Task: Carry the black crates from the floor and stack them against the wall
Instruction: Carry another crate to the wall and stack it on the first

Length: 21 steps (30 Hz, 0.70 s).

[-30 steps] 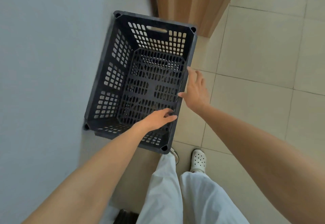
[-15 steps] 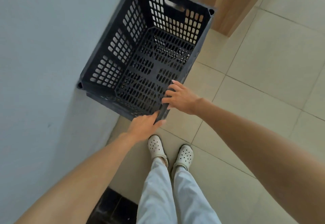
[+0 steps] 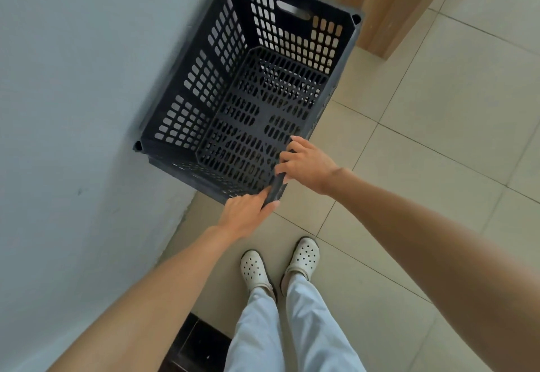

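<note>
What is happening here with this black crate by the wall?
A person stands over an empty black crate that sits against the wall, next to a wooden panel. Both hands grip it at its near right corner: the left hand holds the corner itself, the right hand curls over the right rim. Whether other crates lie under it cannot be seen.

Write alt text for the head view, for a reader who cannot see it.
A black perforated plastic crate sits against a pale grey wall, gripped at its near corner by the left hand and the right hand. Below are beige floor tiles and the person's white clogs; a wooden panel rises behind the crate.
</note>
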Each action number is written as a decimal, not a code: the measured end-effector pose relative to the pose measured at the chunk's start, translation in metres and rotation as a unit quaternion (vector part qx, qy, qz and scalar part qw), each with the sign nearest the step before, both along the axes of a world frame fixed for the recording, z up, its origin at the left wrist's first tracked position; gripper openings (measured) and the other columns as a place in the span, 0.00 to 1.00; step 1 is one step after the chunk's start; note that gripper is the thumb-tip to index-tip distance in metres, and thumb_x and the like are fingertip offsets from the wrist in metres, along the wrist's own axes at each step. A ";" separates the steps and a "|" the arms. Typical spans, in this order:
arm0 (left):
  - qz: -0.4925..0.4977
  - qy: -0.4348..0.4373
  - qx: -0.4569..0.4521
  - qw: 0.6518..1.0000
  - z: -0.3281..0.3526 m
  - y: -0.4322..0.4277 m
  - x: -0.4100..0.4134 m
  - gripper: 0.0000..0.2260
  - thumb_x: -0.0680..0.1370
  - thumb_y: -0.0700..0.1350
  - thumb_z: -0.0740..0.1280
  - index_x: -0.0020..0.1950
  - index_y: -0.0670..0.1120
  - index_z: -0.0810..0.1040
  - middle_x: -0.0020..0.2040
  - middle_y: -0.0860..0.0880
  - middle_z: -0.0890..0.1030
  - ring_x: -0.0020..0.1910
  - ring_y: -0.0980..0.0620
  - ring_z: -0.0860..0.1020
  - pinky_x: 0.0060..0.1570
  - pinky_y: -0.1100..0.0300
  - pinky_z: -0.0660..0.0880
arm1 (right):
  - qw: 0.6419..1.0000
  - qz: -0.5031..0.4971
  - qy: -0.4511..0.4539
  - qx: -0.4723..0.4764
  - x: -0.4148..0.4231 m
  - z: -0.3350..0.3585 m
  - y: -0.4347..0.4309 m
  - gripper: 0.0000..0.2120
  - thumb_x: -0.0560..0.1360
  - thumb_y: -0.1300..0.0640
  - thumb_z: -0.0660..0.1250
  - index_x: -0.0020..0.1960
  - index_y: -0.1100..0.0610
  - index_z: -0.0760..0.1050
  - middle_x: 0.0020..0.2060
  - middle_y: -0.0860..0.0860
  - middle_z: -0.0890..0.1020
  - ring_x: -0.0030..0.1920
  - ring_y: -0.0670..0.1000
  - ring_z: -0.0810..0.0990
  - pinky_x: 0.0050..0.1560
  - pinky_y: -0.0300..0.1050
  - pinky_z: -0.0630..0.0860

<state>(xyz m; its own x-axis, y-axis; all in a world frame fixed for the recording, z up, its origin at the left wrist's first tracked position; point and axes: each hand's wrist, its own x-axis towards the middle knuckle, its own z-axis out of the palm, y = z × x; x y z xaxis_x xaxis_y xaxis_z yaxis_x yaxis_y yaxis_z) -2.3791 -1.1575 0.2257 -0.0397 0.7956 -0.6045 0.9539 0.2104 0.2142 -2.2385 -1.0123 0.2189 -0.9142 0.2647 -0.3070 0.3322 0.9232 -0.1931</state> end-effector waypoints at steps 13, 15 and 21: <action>0.012 -0.012 0.004 1.000 0.002 -0.012 0.004 0.20 0.82 0.59 0.51 0.68 0.50 0.70 0.47 0.43 0.84 0.48 0.39 0.81 0.44 0.51 0.72 | 0.999 -0.002 -0.032 0.025 0.001 0.002 -0.012 0.16 0.78 0.53 0.67 0.64 0.44 0.75 0.60 0.46 0.78 0.64 0.54 0.70 0.74 0.51 0.54; 0.018 -0.016 0.006 1.000 0.002 -0.010 0.009 0.20 0.82 0.59 0.51 0.67 0.50 0.70 0.48 0.43 0.84 0.49 0.38 0.81 0.45 0.50 0.73 | 0.999 -0.002 -0.043 0.022 0.003 0.006 -0.009 0.15 0.78 0.53 0.66 0.64 0.44 0.75 0.60 0.46 0.78 0.65 0.54 0.70 0.75 0.50 0.54; 0.013 -0.013 0.021 1.000 0.001 -0.004 0.022 0.21 0.82 0.59 0.51 0.67 0.49 0.70 0.48 0.42 0.84 0.49 0.39 0.82 0.45 0.52 0.72 | 0.998 -0.019 -0.063 0.020 0.011 0.009 -0.004 0.17 0.77 0.55 0.67 0.65 0.43 0.75 0.62 0.46 0.78 0.67 0.54 0.70 0.76 0.50 0.53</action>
<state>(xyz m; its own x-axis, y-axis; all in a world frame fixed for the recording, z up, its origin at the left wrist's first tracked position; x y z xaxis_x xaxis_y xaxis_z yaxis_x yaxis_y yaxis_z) -2.3569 -1.1615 0.2264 -0.0457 0.8194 -0.5715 0.9422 0.2255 0.2479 -2.2273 -1.0161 0.2277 -0.8582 0.3127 -0.4071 0.3861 0.9158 -0.1105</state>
